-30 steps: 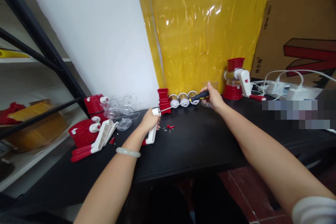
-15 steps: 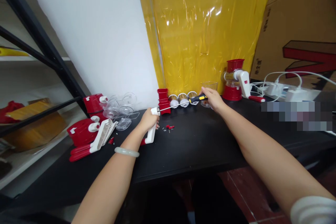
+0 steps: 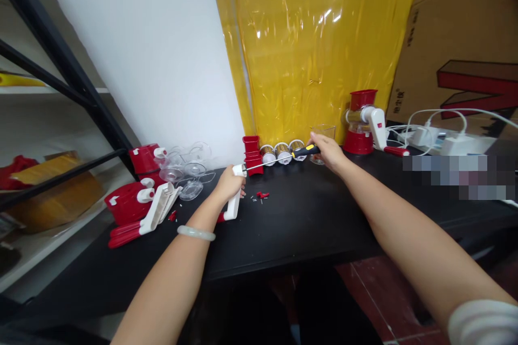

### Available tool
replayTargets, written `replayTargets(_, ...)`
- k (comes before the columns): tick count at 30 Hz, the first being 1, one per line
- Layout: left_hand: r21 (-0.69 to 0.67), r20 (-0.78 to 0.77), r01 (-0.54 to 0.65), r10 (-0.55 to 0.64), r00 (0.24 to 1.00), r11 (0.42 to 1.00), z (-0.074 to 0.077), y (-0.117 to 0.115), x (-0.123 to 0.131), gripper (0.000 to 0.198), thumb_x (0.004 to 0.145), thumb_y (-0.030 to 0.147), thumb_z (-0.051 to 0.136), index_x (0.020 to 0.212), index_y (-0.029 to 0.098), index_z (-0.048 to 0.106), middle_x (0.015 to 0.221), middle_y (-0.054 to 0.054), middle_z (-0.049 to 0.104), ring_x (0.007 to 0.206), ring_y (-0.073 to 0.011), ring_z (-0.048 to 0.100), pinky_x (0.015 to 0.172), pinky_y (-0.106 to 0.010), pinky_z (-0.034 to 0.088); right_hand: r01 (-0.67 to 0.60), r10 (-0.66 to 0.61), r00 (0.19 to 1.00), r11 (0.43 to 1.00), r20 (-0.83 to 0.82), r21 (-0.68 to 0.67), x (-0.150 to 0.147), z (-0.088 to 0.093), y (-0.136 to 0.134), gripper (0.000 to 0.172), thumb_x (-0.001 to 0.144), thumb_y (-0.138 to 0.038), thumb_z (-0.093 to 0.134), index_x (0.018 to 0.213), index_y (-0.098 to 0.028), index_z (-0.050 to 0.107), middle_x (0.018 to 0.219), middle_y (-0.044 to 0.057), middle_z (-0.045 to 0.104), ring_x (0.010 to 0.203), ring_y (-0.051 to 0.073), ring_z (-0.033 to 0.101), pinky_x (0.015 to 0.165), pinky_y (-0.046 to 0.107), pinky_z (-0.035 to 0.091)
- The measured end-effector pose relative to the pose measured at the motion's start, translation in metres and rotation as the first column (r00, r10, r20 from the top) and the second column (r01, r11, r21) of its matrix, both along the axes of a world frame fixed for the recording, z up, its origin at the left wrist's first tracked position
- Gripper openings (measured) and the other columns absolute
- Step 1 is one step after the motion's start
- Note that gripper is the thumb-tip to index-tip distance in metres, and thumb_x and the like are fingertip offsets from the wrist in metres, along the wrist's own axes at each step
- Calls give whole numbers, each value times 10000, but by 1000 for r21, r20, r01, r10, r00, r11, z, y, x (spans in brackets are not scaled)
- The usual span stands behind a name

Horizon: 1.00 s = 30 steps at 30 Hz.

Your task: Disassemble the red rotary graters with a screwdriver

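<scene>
My left hand is closed round a white crank handle with a red grip, held just over the black table. In my right hand is a long screwdriver with a black and yellow handle. Its thin shaft runs left to the white end of the crank, and the tip is hidden there. Small red parts and several tiny screws lie on the table right of the crank. Behind the shaft stand red hoppers and metal grater drums with white ends.
An assembled red and white rotary grater stands at the back right, near white chargers and cables. On the left are red bases, spare white cranks and clear plastic pieces. A clear container is behind my right hand.
The black and yellow handle has turned slightly in my right hand. Both hands stay in nearly the same place, with the shaft still at the crank's end.
</scene>
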State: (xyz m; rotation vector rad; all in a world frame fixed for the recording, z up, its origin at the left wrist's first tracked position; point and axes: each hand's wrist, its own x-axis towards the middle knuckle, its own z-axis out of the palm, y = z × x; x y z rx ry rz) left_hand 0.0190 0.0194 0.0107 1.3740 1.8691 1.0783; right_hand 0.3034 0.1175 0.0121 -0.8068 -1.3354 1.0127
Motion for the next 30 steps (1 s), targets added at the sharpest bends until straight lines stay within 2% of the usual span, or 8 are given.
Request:
replayTargets(3, 0, 3, -4, 4, 1000, 1000, 0, 0, -1, 333, 681, 76, 576, 984, 183, 488, 524, 57, 502, 418, -180, 580, 455, -298, 517, -55, 56, 992, 998, -116, 7, -1, 1, -3, 352, 596, -449, 775, 719, -227, 531, 642, -41, 502, 548, 109, 478, 482, 237, 423)
replayTargets(6, 3, -1, -8, 8, 1000, 1000, -2, 1, -2, 358, 677, 80, 580, 1006, 185, 483, 526, 61, 503, 411, -178, 576, 452, -297, 516, -237, 235, 930, 971, -282, 27, 1, 5, -12, 354, 525, -283, 772, 755, -244, 506, 715, -45, 528, 665, 127, 535, 571, 251, 486)
replayTargets(9, 5, -8, -6, 6, 1000, 1000, -3, 3, -2, 359, 674, 82, 576, 1006, 182, 483, 528, 58, 505, 409, -181, 576, 446, -298, 512, -313, 308, 900, 949, -308, 36, 4, 8, -17, 330, 553, -306, 763, 754, -247, 508, 745, -33, 552, 700, 144, 555, 589, 270, 501)
replayTargets(14, 1, -16, -15, 15, 1000, 1000, -2, 3, -3, 351, 674, 87, 584, 997, 185, 490, 532, 56, 508, 418, -181, 582, 456, -296, 518, -96, 93, 992, 995, -87, -31, 2, 6, -6, 467, 707, -676, 642, 658, -223, 539, 503, -20, 456, 444, 123, 423, 422, 261, 380)
replayTargets(17, 1, -16, -30, 30, 999, 1000, 0, 1, -2, 367, 676, 84, 583, 1013, 192, 483, 534, 60, 509, 420, -184, 584, 461, -300, 522, -65, 63, 997, 997, -49, -35, 1, 3, -2, 424, 667, -596, 734, 660, -222, 533, 488, -47, 432, 418, 96, 387, 431, 255, 399)
replayTargets(23, -2, -11, -42, 42, 999, 999, 2, -1, 1, 373, 692, 87, 594, 1032, 196, 485, 540, 61, 510, 419, -179, 582, 468, -296, 520, -270, 270, 922, 962, -279, 40, 4, 8, -13, 338, 541, -284, 780, 787, -258, 549, 759, -39, 572, 709, 144, 571, 608, 271, 517)
replayTargets(26, -2, -11, -44, 44, 999, 999, 2, -1, 1, 377, 695, 94, 607, 1039, 197, 490, 537, 64, 507, 421, -177, 583, 475, -293, 522, -237, 228, 942, 972, -246, -4, 5, 8, -11, 304, 640, -466, 736, 738, -240, 558, 685, -19, 562, 616, 149, 542, 540, 279, 476)
replayTargets(30, -1, -7, -44, 44, 999, 999, 1, 0, 0, 378, 694, 95, 605, 1039, 196, 491, 541, 62, 512, 424, -177, 585, 473, -294, 522, -90, 86, 994, 994, -61, -64, 2, 4, -2, 448, 735, -657, 623, 643, -231, 521, 437, -52, 345, 406, 121, 355, 446, 291, 374)
